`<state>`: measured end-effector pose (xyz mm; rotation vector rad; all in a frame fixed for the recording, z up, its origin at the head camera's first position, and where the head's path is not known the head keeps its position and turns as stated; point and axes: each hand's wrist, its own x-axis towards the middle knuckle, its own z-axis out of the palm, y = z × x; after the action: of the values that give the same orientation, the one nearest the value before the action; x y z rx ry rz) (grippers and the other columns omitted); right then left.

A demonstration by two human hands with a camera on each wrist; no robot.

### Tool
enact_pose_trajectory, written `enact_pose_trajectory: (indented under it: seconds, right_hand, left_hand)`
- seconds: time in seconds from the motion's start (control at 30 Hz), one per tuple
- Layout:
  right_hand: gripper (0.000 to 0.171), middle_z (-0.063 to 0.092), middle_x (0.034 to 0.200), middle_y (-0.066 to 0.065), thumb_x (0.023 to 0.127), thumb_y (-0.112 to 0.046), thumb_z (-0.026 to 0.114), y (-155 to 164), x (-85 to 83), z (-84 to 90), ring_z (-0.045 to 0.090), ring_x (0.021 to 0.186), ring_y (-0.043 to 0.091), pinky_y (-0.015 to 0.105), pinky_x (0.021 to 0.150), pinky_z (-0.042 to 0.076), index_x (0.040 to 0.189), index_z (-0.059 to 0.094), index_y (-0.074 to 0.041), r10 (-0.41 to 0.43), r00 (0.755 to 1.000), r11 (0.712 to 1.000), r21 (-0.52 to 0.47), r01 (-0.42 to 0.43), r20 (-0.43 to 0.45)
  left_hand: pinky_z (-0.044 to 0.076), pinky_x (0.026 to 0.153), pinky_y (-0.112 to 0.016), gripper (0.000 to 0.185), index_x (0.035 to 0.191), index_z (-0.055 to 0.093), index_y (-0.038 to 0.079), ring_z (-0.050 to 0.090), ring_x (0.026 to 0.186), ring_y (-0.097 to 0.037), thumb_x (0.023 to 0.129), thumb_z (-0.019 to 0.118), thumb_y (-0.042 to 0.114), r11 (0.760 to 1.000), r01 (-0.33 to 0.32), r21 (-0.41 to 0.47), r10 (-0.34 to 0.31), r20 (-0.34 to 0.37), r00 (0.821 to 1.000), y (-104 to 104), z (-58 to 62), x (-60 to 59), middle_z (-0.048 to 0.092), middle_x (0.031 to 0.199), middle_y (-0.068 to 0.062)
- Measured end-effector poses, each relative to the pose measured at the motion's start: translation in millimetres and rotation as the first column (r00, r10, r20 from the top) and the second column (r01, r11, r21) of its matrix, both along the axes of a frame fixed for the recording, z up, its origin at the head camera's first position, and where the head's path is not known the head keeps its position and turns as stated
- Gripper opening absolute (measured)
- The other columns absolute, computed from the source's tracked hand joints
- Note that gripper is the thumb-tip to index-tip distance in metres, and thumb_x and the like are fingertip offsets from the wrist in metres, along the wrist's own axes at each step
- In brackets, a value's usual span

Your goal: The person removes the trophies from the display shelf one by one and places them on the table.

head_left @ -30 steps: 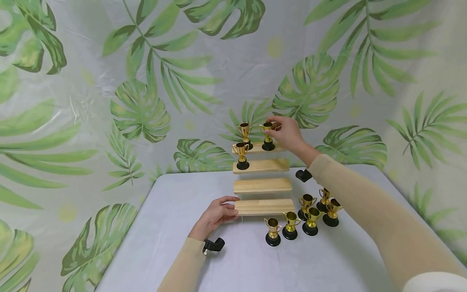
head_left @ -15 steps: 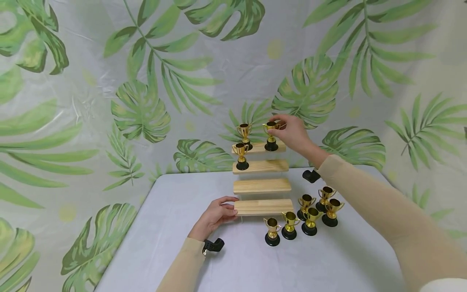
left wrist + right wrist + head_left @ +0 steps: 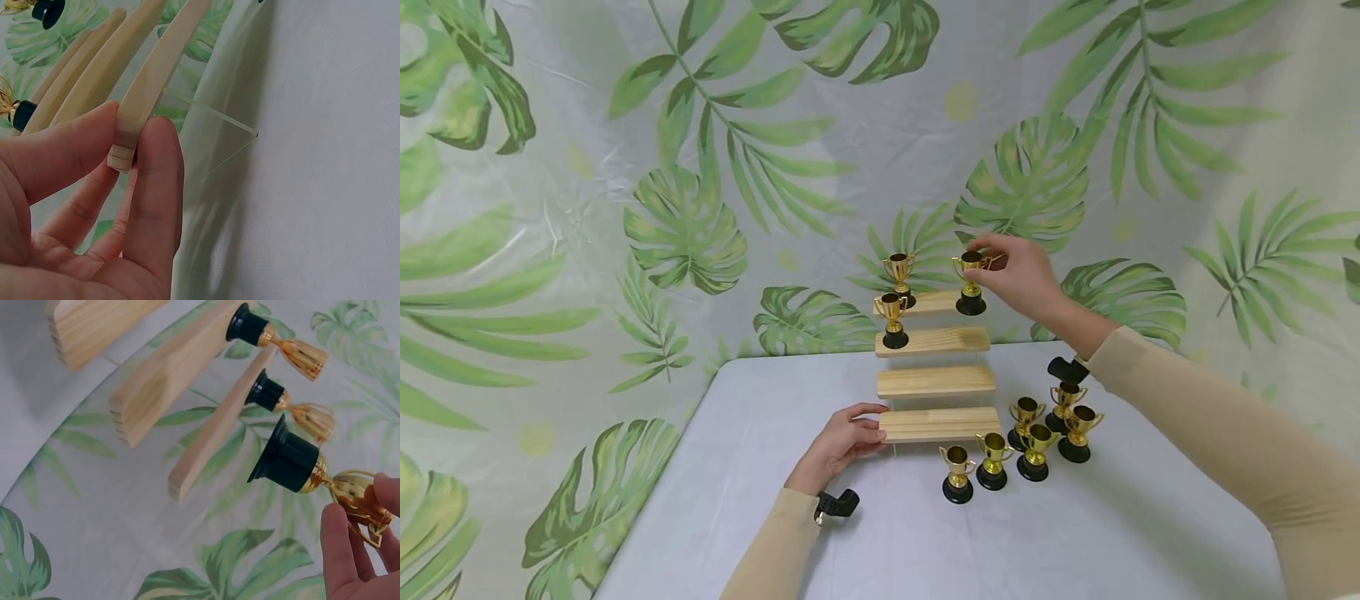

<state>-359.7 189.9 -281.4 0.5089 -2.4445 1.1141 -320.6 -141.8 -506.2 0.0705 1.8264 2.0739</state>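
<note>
My right hand (image 3: 1021, 277) pinches a small gold trophy cup (image 3: 972, 287) by its cup and handle. Its black base overlaps the right end of the top wooden shelf (image 3: 931, 302) in the head view; the right wrist view shows a gap between base (image 3: 284, 456) and shelf. At the lower left, my left hand (image 3: 842, 440) grips the left end of the lowest shelf (image 3: 940, 423); thumb and fingers pinch its edge (image 3: 128, 134) in the left wrist view. One trophy (image 3: 898, 271) stands on the top shelf's left, another (image 3: 892, 310) on the second shelf's left.
Several more gold trophies (image 3: 1036, 454) stand upright on the white table (image 3: 775, 400), right and front of the four-step rack. The third shelf (image 3: 936, 381) is bare. A leaf-print curtain (image 3: 812, 167) hangs right behind the rack.
My right hand and its trophy have shifted right, from near the middle of the top shelf to its right end. My left hand keeps its grip on the lowest shelf.
</note>
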Motion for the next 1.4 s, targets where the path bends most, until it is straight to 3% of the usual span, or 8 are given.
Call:
enact_pose_trajectory:
  seconds: [0.47, 0.67, 0.97, 1.4]
  right_hand:
    - [0.036, 0.070, 0.106, 0.001, 0.089, -0.032, 0.080, 21.8, 38.4, 2.5, 0.067, 0.089, 0.018, 0.040, 0.076, 0.054, 0.122, 0.070, -0.022, 0.000, 0.998, 1.000, 0.015, 0.001, -0.056]
    - [0.035, 0.071, 0.099, 0.000, 0.089, -0.029, 0.080, 31.3, 54.8, -2.5, 0.068, 0.087, 0.018, 0.031, 0.073, 0.054, 0.121, 0.070, -0.019, 0.017, 0.996, 0.999, 0.053, -0.012, -0.089]
    - [0.036, 0.070, 0.105, -0.007, 0.088, -0.031, 0.080, 46.2, 81.3, -21.5, 0.067, 0.089, 0.012, 0.024, 0.069, 0.054, 0.122, 0.069, -0.025, -0.002, 0.997, 0.997, 0.074, 0.008, -0.079]
    - [0.034, 0.070, 0.106, -0.011, 0.088, -0.029, 0.081, 61.8, 121.8, -48.2, 0.067, 0.088, 0.006, 0.016, 0.071, 0.056, 0.119, 0.069, -0.028, -0.017, 0.998, 0.999, 0.033, 0.019, -0.061]
  left_hand:
    - [0.062, 0.074, -0.035, 0.052, 0.132, 0.060, -0.003, 0.069, 0.083, -0.022, 0.082, 0.072, -0.012, 1.000, -0.003, 0.009, 0.003, -0.001, 1.000, -0.7, 0.9, 0.6, 0.067, 0.091, -0.011]
    - [0.061, 0.075, -0.036, 0.052, 0.132, 0.061, -0.002, 0.069, 0.085, -0.023, 0.082, 0.072, -0.011, 1.000, -0.005, 0.007, 0.004, 0.006, 1.000, -1.5, 1.0, 0.7, 0.067, 0.095, -0.014]
    - [0.061, 0.075, -0.036, 0.051, 0.130, 0.063, 0.001, 0.069, 0.090, -0.026, 0.082, 0.073, -0.011, 1.000, 0.000, 0.015, 0.000, 0.000, 1.000, -0.5, -0.2, 0.7, 0.067, 0.103, -0.019]
    - [0.061, 0.075, -0.035, 0.051, 0.131, 0.062, 0.000, 0.070, 0.085, -0.024, 0.082, 0.072, -0.012, 1.000, 0.008, 0.025, -0.008, 0.000, 1.000, -1.6, -0.7, 0.7, 0.068, 0.099, -0.015]
